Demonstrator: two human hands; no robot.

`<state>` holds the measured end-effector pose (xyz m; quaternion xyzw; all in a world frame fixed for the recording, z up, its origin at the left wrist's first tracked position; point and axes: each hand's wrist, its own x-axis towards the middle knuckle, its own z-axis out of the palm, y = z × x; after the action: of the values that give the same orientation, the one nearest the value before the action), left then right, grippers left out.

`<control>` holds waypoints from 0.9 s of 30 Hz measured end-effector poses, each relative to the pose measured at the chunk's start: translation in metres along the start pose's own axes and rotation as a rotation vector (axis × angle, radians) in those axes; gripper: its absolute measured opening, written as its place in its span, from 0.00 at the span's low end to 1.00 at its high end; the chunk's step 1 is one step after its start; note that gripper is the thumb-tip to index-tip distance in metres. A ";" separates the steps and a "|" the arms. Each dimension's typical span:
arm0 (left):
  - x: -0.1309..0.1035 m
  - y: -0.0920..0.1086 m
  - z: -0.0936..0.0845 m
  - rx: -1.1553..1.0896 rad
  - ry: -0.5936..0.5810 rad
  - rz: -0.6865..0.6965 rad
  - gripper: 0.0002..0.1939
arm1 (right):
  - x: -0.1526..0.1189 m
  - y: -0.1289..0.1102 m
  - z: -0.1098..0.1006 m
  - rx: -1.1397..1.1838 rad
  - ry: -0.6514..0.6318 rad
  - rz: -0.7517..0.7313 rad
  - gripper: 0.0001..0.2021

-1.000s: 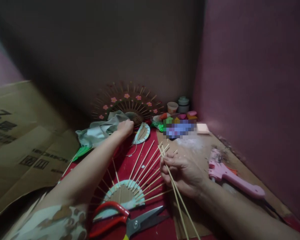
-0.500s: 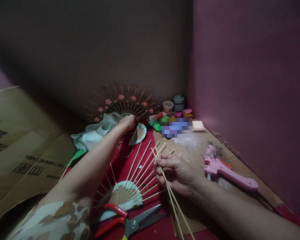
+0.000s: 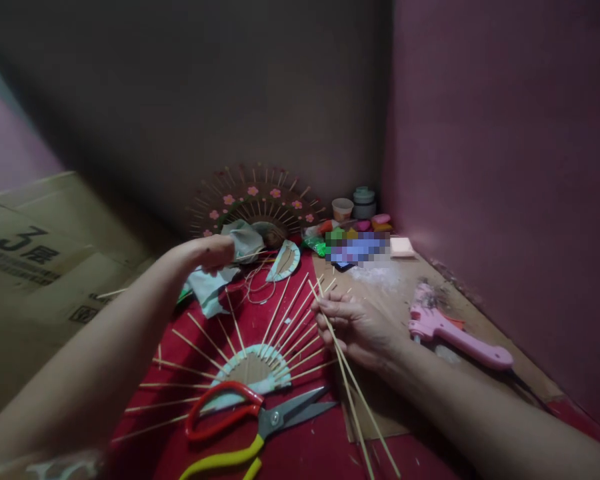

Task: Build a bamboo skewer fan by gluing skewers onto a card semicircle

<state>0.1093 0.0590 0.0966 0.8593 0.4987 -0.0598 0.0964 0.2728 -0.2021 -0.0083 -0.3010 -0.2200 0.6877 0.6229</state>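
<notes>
Head view: our right hand (image 3: 347, 328) is pinching two loose sticks (image 3: 351, 400), left hand (image 3: 217, 253) gripping another stick (image 3: 253, 255); our base (image 3: 249, 371) is already bearing several.

A red surface (image 3: 300, 450) carries a stick-rayed half-disc (image 3: 253, 371), open scissors (image 3: 275, 419) and a cardboard sheet (image 3: 397, 317).

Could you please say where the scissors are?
In the head view, the scissors lie at bottom centre, overlapping the nearer semicircular base, left of the held sticks.

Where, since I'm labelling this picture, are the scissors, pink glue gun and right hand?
Scissors (image 3: 275, 419): head view, at the pivot.
Pink glue gun (image 3: 453, 335): head view, on the handle.
Right hand (image 3: 356, 327): head view, behind the fingers.
</notes>
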 end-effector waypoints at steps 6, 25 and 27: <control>-0.080 0.009 -0.003 -0.547 0.128 0.149 0.09 | -0.016 -0.011 0.015 -0.318 0.000 -0.197 0.14; -0.180 0.123 0.072 -1.508 0.070 0.541 0.05 | -0.036 -0.016 0.032 -0.698 -0.031 -0.689 0.10; -0.184 0.126 0.072 -1.527 0.111 0.524 0.06 | -0.038 -0.016 0.032 -0.672 -0.034 -0.676 0.10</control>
<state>0.1273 -0.1741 0.0765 0.6469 0.1885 0.3647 0.6427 0.2642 -0.2350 0.0309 -0.3861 -0.5259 0.3422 0.6762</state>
